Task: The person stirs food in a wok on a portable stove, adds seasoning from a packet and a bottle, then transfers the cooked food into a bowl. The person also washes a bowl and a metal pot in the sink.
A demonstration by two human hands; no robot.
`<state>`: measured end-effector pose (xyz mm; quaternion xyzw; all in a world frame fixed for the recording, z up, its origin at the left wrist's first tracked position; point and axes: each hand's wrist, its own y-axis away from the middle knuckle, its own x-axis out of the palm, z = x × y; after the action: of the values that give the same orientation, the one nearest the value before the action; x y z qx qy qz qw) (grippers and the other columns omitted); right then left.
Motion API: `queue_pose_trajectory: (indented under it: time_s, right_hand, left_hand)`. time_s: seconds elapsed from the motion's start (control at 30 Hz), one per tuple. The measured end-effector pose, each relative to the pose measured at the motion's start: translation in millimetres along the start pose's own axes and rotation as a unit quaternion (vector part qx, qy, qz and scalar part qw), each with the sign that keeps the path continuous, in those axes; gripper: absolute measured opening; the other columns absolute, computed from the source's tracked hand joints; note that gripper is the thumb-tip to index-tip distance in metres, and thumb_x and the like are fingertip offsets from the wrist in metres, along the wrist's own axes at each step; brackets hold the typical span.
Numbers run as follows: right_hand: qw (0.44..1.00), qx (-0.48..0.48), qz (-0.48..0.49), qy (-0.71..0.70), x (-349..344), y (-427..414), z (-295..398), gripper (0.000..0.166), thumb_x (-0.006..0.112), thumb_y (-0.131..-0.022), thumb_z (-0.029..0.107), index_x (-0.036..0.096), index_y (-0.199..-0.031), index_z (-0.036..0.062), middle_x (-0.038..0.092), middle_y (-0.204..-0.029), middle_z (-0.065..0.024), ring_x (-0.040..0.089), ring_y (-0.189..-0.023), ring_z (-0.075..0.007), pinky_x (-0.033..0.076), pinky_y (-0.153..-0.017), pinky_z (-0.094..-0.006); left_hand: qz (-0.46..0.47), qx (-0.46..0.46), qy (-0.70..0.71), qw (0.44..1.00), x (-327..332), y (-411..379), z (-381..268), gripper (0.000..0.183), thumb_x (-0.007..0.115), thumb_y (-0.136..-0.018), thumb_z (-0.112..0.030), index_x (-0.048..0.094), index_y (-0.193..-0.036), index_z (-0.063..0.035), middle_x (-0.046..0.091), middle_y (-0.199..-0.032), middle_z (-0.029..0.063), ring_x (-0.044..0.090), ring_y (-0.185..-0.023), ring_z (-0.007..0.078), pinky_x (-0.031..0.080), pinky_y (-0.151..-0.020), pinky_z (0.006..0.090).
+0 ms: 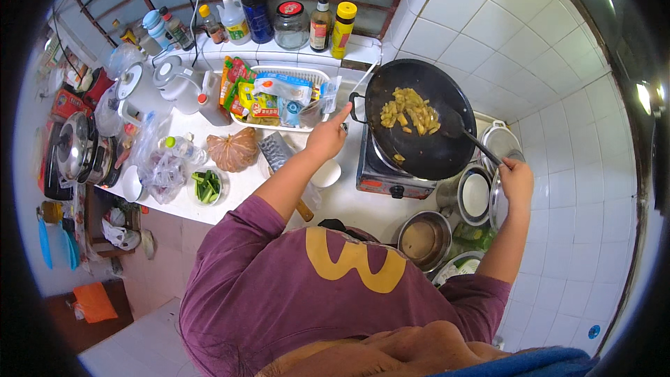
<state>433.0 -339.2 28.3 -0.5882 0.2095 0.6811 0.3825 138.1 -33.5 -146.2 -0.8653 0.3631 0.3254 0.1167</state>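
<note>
My left hand (327, 137) is at the left side of a black wok (387, 149), its index fingertip at the wok's loop handle (357, 108). Whether the fingers grip that handle cannot be made out. My right hand (516, 180) is closed around the long handle of a dark spatula (479, 144). The spatula's blade rests inside the wok on the right. Chopped yellow-brown food (411, 111) lies in the upper middle of the wok, with a small piece apart lower down. Beneath the wok is a portable stove (396, 190) with a front knob.
Left of the stove are a cleaver (278, 152), a white bowl (326, 173), a cut pumpkin (233, 150) and a bowl of green vegetable pieces (206, 187). Behind stands a white basket of packets (291, 126). A metal pot (424, 234) and a tiled wall (555, 131) are to the right.
</note>
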Motion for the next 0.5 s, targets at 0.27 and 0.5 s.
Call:
queue_pose_trajectory:
  time_s: [0.27, 0.5]
  right_hand:
    - [0.875, 0.187, 0.217, -0.391, 101, -39, -55, 0.024, 0.064, -0.085, 0.021, 0.069, -0.1, 0.0033, 0.066, -0.069, -0.003, 0.036, -0.04, -0.0034, 0.025, -0.038, -0.0204]
    - [0.974, -0.19, 0.002, -0.122, 56, 26, 21, 0.024, 0.068, -0.081, 0.012, 0.067, -0.104, 0.0051, 0.066, -0.08, -0.009, 0.062, -0.074, -0.0232, 0.048, -0.066, -0.0337]
  left_hand:
    - [-0.012, 0.016, 0.0, 1.0, 3, -1, -3, 0.066, 0.05, -0.084, -0.013, 0.029, -0.143, -0.0332, 0.064, -0.086, 0.023, 0.061, -0.078, 0.0402, 0.048, -0.071, 0.0495]
    - [-0.027, 0.025, -0.012, 0.999, 3, 2, 1, 0.068, 0.051, -0.082, -0.012, 0.029, -0.143, -0.0323, 0.063, -0.082, 0.023, 0.061, -0.075, 0.0405, 0.047, -0.069, 0.0499]
